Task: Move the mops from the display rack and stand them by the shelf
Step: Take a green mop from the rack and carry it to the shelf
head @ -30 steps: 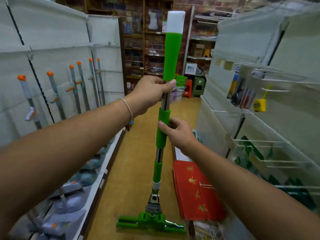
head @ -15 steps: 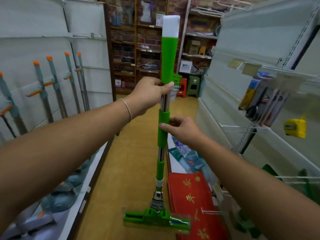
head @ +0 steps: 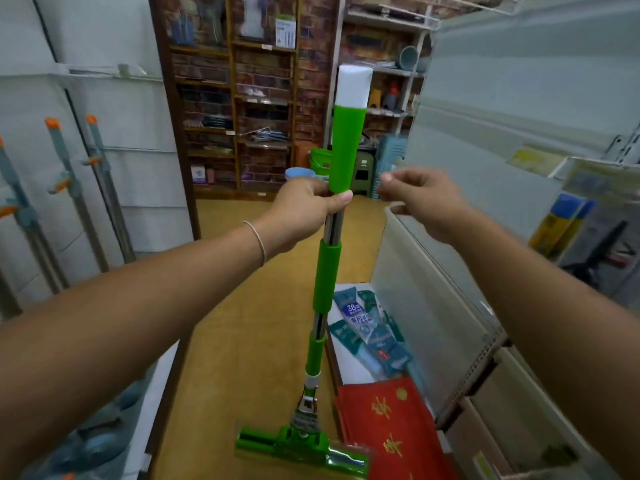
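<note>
Mop (head: 327, 271) stands upright in the aisle just beside the shelf (head: 433, 289), left hand (head: 304, 207) gripping its pole, right hand (head: 420, 199) loosely curled and empty; best to settle the head flat and lean the pole before letting go.

Even indoor light fills my view; edges bow at three and nine o'clock, with motion blur there.
</note>
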`<action>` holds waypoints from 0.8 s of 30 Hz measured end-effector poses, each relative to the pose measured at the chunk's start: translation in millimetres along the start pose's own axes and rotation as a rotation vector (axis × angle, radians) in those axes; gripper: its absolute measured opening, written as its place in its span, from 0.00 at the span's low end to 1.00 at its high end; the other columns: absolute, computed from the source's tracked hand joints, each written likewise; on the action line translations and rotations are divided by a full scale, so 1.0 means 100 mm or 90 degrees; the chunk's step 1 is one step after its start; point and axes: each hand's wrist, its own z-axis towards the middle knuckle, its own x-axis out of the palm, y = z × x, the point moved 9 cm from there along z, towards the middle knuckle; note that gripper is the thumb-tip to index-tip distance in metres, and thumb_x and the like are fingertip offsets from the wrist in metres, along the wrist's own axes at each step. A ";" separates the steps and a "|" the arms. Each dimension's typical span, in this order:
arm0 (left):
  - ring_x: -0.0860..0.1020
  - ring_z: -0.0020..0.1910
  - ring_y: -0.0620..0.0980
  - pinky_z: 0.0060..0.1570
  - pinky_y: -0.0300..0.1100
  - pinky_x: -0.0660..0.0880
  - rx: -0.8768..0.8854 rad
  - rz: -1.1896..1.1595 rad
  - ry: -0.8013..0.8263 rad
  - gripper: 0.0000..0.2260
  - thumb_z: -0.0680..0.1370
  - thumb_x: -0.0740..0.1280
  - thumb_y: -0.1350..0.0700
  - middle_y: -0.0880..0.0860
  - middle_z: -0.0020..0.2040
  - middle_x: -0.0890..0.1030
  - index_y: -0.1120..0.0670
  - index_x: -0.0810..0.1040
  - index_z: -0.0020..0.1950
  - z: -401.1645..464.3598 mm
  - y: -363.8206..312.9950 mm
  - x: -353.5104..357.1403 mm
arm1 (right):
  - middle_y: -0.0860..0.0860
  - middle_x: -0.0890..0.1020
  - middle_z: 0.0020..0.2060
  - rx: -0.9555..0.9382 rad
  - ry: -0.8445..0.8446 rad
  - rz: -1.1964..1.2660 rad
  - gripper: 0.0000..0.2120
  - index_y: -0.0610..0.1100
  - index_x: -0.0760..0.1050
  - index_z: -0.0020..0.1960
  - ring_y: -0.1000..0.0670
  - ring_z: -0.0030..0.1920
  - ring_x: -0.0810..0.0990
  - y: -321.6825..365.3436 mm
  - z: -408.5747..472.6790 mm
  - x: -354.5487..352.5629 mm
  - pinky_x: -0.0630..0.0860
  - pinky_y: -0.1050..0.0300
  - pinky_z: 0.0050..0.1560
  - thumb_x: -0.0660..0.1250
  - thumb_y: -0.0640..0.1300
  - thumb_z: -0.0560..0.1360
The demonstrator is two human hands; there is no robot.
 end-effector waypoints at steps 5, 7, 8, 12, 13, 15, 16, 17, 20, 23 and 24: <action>0.80 0.49 0.46 0.48 0.42 0.76 0.000 -0.001 -0.023 0.07 0.76 0.70 0.49 0.46 0.46 0.84 0.49 0.82 0.51 0.47 0.18 -0.24 | 0.55 0.86 0.51 -0.109 0.063 -0.004 0.09 0.54 0.81 0.54 0.57 0.54 0.83 0.45 0.52 0.35 0.78 0.59 0.48 0.68 0.55 0.77; 0.80 0.49 0.46 0.47 0.42 0.76 0.003 0.004 -0.015 0.04 0.77 0.70 0.49 0.47 0.46 0.84 0.48 0.82 0.49 0.65 0.25 -0.31 | 0.54 0.85 0.53 -0.129 0.095 -0.005 0.14 0.50 0.80 0.59 0.57 0.55 0.83 0.49 0.71 0.54 0.78 0.58 0.50 0.69 0.54 0.77; 0.80 0.49 0.46 0.46 0.41 0.75 0.005 0.006 -0.011 0.04 0.77 0.70 0.50 0.48 0.46 0.84 0.48 0.82 0.48 0.74 0.29 -0.33 | 0.53 0.85 0.54 -0.134 0.107 -0.001 0.15 0.48 0.80 0.60 0.56 0.55 0.83 0.47 0.82 0.62 0.79 0.56 0.53 0.69 0.53 0.77; 0.80 0.50 0.49 0.48 0.42 0.76 -0.002 0.017 -0.019 0.05 0.77 0.70 0.51 0.52 0.48 0.84 0.51 0.82 0.50 1.16 0.50 -0.47 | 0.49 0.86 0.52 -0.140 0.108 0.026 0.14 0.43 0.80 0.59 0.51 0.54 0.84 0.37 1.32 0.87 0.80 0.50 0.59 0.69 0.49 0.78; 0.80 0.50 0.49 0.49 0.42 0.77 -0.008 0.021 -0.020 0.07 0.77 0.70 0.51 0.52 0.49 0.84 0.52 0.82 0.51 1.27 0.57 -0.50 | 0.50 0.86 0.50 -0.147 0.096 0.021 0.12 0.43 0.80 0.58 0.52 0.53 0.84 0.34 1.46 0.90 0.80 0.51 0.58 0.69 0.48 0.78; 0.80 0.51 0.49 0.51 0.43 0.77 -0.015 0.030 -0.019 0.07 0.77 0.69 0.50 0.52 0.48 0.84 0.51 0.82 0.51 1.50 0.70 -0.55 | 0.51 0.86 0.48 -0.163 0.083 0.018 0.10 0.43 0.81 0.56 0.55 0.50 0.84 0.27 1.73 0.98 0.80 0.57 0.53 0.69 0.47 0.78; 0.80 0.51 0.49 0.51 0.44 0.77 -0.016 0.035 -0.018 0.06 0.77 0.69 0.50 0.51 0.48 0.84 0.50 0.82 0.50 1.63 0.76 -0.58 | 0.51 0.86 0.47 -0.168 0.084 0.022 0.09 0.43 0.81 0.55 0.55 0.49 0.84 0.24 1.86 1.02 0.81 0.59 0.51 0.69 0.46 0.78; 0.80 0.50 0.48 0.51 0.44 0.77 -0.016 0.041 -0.018 0.06 0.77 0.69 0.49 0.51 0.47 0.84 0.50 0.82 0.50 1.76 0.81 -0.60 | 0.50 0.85 0.46 -0.170 0.084 0.026 0.08 0.43 0.81 0.55 0.53 0.49 0.85 0.20 2.00 1.06 0.81 0.59 0.51 0.68 0.44 0.79; 0.81 0.47 0.46 0.47 0.42 0.77 -0.016 0.072 -0.010 0.07 0.76 0.69 0.48 0.50 0.45 0.84 0.50 0.83 0.47 2.18 0.94 -0.66 | 0.46 0.85 0.48 -0.167 0.068 0.031 0.07 0.41 0.80 0.55 0.47 0.52 0.85 0.09 2.41 1.12 0.82 0.55 0.53 0.67 0.43 0.79; 0.81 0.45 0.45 0.45 0.41 0.78 -0.003 0.093 0.003 0.09 0.76 0.70 0.47 0.49 0.44 0.85 0.52 0.84 0.49 2.58 1.07 -0.68 | 0.47 0.86 0.47 -0.165 0.038 0.026 0.07 0.42 0.81 0.54 0.49 0.50 0.85 -0.07 2.79 1.13 0.82 0.55 0.52 0.67 0.44 0.79; 0.82 0.45 0.45 0.43 0.40 0.78 0.001 0.098 0.012 0.09 0.76 0.70 0.48 0.49 0.45 0.85 0.52 0.84 0.49 2.70 1.11 -0.67 | 0.49 0.86 0.46 -0.164 0.027 0.022 0.07 0.43 0.81 0.54 0.51 0.49 0.85 -0.13 2.90 1.12 0.82 0.56 0.51 0.68 0.44 0.79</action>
